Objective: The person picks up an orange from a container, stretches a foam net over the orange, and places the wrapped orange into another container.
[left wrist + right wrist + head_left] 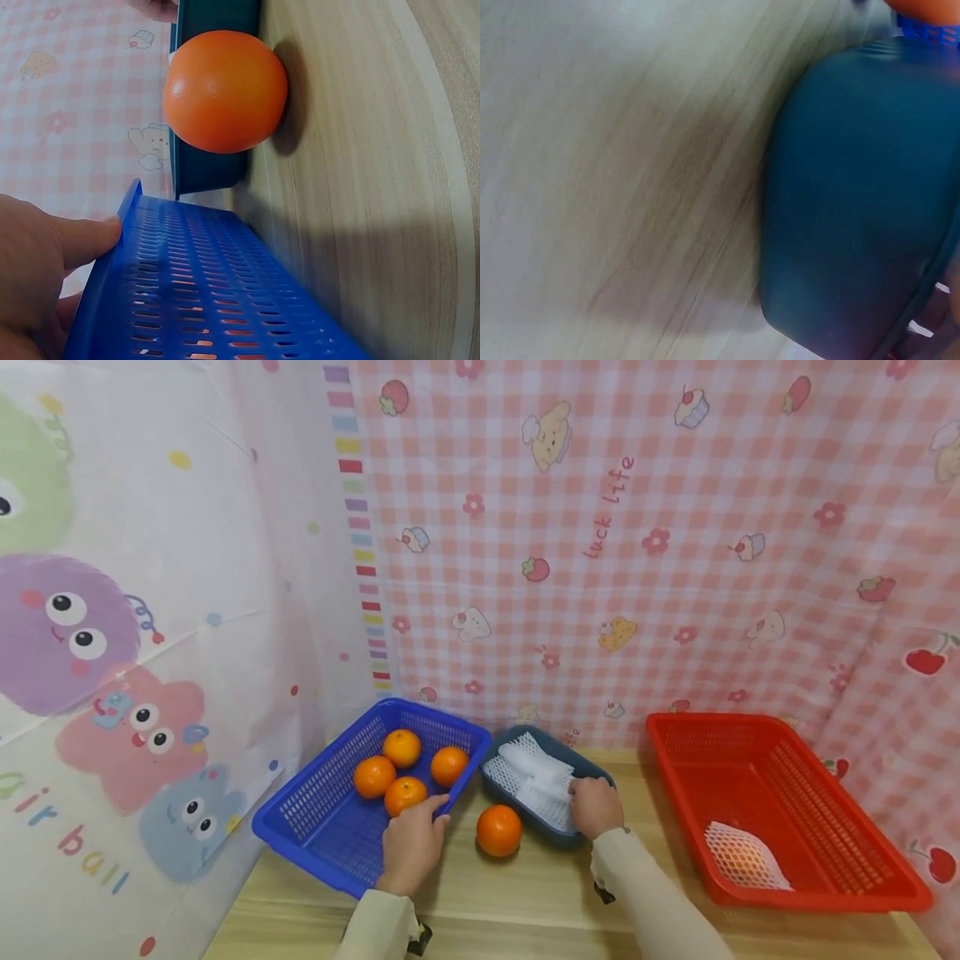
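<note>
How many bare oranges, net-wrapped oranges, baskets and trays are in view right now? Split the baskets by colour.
Bare oranges: 5
Net-wrapped orange: 1
Blue basket: 1
Red basket: 1
Teal tray: 1
Total: 9

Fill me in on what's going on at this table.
A person's left hand grips the rim of the blue basket, which holds four bare oranges. The right hand is at the edge of the teal tray of white nets; whether it grips anything is unclear. A lone orange sits on the table between the hands. In the red basket lies one netted fruit.
</note>
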The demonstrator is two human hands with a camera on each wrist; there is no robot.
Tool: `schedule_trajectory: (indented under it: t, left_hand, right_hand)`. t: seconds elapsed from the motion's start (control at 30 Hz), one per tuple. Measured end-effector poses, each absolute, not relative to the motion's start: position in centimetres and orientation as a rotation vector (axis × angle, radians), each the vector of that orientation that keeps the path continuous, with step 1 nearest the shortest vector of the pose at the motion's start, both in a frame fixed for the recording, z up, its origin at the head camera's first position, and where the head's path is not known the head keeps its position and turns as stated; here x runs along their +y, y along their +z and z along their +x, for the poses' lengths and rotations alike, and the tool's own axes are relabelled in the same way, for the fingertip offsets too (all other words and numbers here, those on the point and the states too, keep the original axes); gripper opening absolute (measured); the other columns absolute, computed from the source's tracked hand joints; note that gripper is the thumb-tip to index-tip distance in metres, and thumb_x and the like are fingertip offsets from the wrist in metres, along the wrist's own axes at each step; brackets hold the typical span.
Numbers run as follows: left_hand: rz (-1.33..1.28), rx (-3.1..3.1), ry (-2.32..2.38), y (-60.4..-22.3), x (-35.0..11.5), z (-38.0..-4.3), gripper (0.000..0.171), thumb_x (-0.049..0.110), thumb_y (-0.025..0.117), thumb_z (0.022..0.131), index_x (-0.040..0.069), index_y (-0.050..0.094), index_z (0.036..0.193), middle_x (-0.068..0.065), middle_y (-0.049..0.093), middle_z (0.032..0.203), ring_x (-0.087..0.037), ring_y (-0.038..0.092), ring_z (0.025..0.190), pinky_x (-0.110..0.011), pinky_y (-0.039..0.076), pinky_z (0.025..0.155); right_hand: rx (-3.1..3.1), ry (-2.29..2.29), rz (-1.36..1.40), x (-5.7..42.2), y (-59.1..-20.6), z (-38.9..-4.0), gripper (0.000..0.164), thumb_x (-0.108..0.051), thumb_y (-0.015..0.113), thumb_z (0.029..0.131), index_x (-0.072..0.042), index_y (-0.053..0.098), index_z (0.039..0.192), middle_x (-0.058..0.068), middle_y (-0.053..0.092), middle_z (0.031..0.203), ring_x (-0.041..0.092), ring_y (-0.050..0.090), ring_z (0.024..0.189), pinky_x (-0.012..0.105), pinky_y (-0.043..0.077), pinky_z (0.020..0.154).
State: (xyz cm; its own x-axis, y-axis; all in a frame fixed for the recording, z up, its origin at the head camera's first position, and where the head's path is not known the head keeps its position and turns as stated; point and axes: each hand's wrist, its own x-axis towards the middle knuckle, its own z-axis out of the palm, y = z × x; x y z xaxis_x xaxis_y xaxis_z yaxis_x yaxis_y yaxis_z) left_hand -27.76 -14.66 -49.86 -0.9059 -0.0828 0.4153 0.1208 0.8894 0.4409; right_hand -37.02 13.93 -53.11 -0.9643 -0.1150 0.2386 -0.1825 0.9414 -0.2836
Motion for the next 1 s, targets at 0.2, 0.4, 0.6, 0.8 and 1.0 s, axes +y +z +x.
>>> schedule_trajectory:
  t: [0.2, 0.4, 0.6, 0.8, 1.0]
  left_hand:
    - [-0.026, -2.626, -0.652, -49.8, -14.6, -27.7, 0.030, 0.022, 0.075, 0.086, 0.018, 0.073, 0.116, -0.006, 0.073, 0.099, -0.031, 0.067, 0.070, -0.044, 0.050, 0.054]
    - [-0.039, -2.619, -0.649, -49.9, -14.7, -27.7, 0.030, 0.022, 0.075, 0.086, 0.017, 0.073, 0.116, -0.007, 0.073, 0.099, -0.033, 0.067, 0.071, -0.045, 0.050, 0.054]
    - [-0.028, -2.632, -0.650, -49.9, -14.7, -27.7, 0.031, 0.022, 0.075, 0.086, 0.018, 0.073, 0.116, -0.007, 0.072, 0.100, -0.033, 0.067, 0.073, -0.046, 0.050, 0.056]
    - [-0.008, -2.653, -0.657, -49.8, -14.6, -27.7, 0.031, 0.022, 0.074, 0.087, 0.018, 0.072, 0.118, -0.007, 0.072, 0.102, -0.033, 0.067, 0.074, -0.046, 0.051, 0.057]
    - [-0.013, -2.656, -0.658, -49.9, -14.5, -27.7, 0.032, 0.022, 0.074, 0.087, 0.018, 0.072, 0.118, -0.007, 0.072, 0.102, -0.032, 0.067, 0.074, -0.045, 0.051, 0.057]
  right_hand:
    - [-2.756, 0.549, 0.253, 14.5, -52.6, -36.2, 0.011, -0.008, 0.069, 0.083, -0.004, 0.075, 0.092, 0.011, 0.068, 0.084, 0.033, 0.059, 0.082, 0.050, 0.049, 0.078]
    - [-2.683, 0.650, 0.237, 14.9, -52.2, -35.9, 0.014, -0.009, 0.068, 0.085, -0.003, 0.074, 0.096, 0.012, 0.068, 0.088, 0.033, 0.059, 0.084, 0.048, 0.049, 0.080]
    - [-2.539, 0.731, 0.272, 14.9, -51.6, -35.7, 0.013, -0.005, 0.067, 0.085, -0.003, 0.073, 0.096, 0.012, 0.069, 0.090, 0.034, 0.060, 0.086, 0.048, 0.049, 0.079]
    - [-2.479, 0.707, 0.338, 15.0, -51.3, -35.6, 0.013, -0.002, 0.069, 0.083, -0.004, 0.072, 0.095, 0.010, 0.069, 0.093, 0.032, 0.060, 0.091, 0.047, 0.050, 0.081]
    - [-2.647, 0.510, 0.394, 15.6, -52.1, -35.7, 0.011, -0.002, 0.074, 0.080, -0.008, 0.075, 0.089, 0.007, 0.068, 0.083, 0.028, 0.062, 0.079, 0.043, 0.052, 0.074]
